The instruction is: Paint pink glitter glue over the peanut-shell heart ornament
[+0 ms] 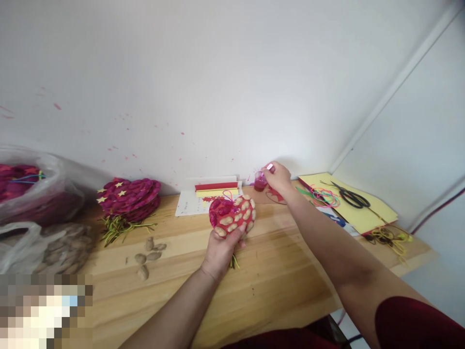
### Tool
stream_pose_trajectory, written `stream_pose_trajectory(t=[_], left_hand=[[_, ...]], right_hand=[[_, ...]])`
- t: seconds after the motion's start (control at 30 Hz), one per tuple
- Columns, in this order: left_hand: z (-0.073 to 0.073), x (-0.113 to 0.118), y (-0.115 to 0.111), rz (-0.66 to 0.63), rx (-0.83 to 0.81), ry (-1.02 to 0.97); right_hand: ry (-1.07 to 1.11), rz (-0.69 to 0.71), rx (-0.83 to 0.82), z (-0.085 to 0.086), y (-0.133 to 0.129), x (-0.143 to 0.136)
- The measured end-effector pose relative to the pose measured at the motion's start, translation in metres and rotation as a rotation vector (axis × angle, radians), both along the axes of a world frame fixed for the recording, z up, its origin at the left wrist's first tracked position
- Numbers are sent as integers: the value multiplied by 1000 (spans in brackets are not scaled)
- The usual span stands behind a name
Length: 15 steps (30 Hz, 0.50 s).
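Left hand (224, 248), fingers clasped on a peanut-studded red disc (237, 216) over a wooden table (174, 271) | right hand (279, 177) at a cup of magenta liquid (259, 183), its grip impossible to tell | roundish disc sits left of that hand, lower in view

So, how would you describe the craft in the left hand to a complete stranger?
Find the wooden table against the white wall. Near its middle, the left hand holds a red disc covered with peanuts. Unlike the purple stack to its left, most of its peanuts are plain tan, with glossy magenta on only one part.
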<state>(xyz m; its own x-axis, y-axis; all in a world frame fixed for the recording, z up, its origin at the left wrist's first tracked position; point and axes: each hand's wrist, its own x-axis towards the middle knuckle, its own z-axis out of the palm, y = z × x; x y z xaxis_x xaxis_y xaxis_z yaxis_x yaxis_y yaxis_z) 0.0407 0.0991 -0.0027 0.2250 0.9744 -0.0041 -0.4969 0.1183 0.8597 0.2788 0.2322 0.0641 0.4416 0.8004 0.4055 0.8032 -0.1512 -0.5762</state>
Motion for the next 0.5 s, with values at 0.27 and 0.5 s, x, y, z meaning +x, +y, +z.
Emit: stream_pose_trajectory(t=[0.27, 0.5], left_hand=[[-2, 2, 1, 9, 19, -16], [-7, 1, 5, 48, 55, 47]], right_hand=[[213, -40, 234, 3, -12, 9], [678, 210, 360, 11, -79, -29]])
